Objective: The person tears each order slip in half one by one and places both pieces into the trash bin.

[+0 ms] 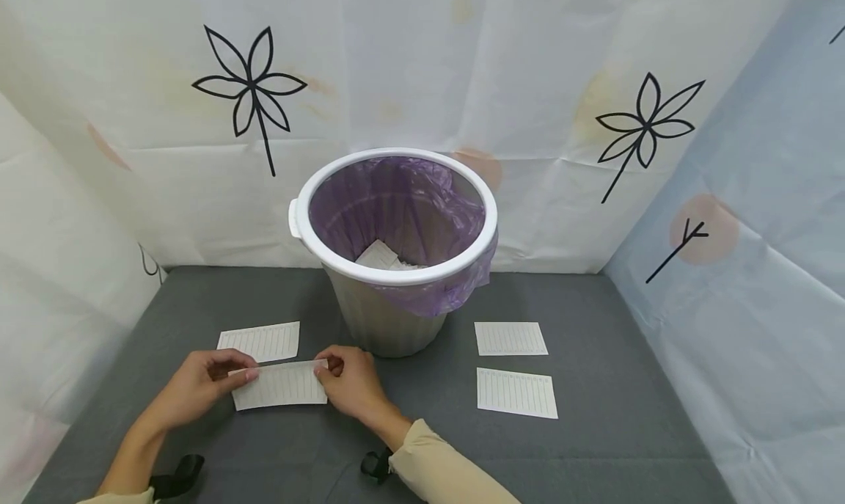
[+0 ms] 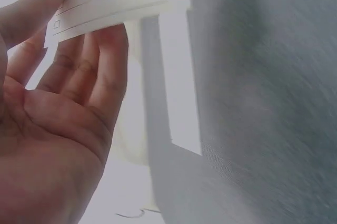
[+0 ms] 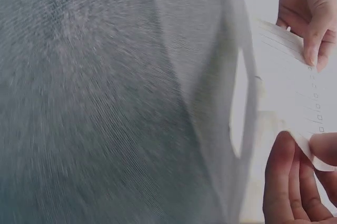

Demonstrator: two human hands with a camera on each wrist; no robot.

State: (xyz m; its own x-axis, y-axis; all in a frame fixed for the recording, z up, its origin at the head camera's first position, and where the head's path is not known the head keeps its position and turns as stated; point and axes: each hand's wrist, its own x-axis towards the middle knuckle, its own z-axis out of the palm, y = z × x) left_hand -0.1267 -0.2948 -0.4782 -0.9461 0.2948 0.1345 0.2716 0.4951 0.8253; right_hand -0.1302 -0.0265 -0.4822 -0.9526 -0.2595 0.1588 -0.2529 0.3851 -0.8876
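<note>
Both hands hold one lined paper sheet [image 1: 284,385] just above the dark table, in front of the bin. My left hand [image 1: 201,388] pinches its left end between thumb and fingers; the left wrist view shows this grip on the sheet [image 2: 110,0] closely. At the sheet's upper right corner, my right hand [image 1: 355,381] pinches with thumb and fingers. In the right wrist view the sheet's edge curls slightly under the right hand [image 3: 295,182]. Behind the held sheet a second lined sheet [image 1: 264,340] lies on the table, partly covered by the left hand.
A bin [image 1: 389,320] with a white rim and purple liner stands at the back middle. Paper pieces [image 1: 379,256] lie inside it. Right of the bin, two more lined sheets, a farther one [image 1: 511,339] and a nearer one [image 1: 517,392], lie on the table [image 1: 607,416].
</note>
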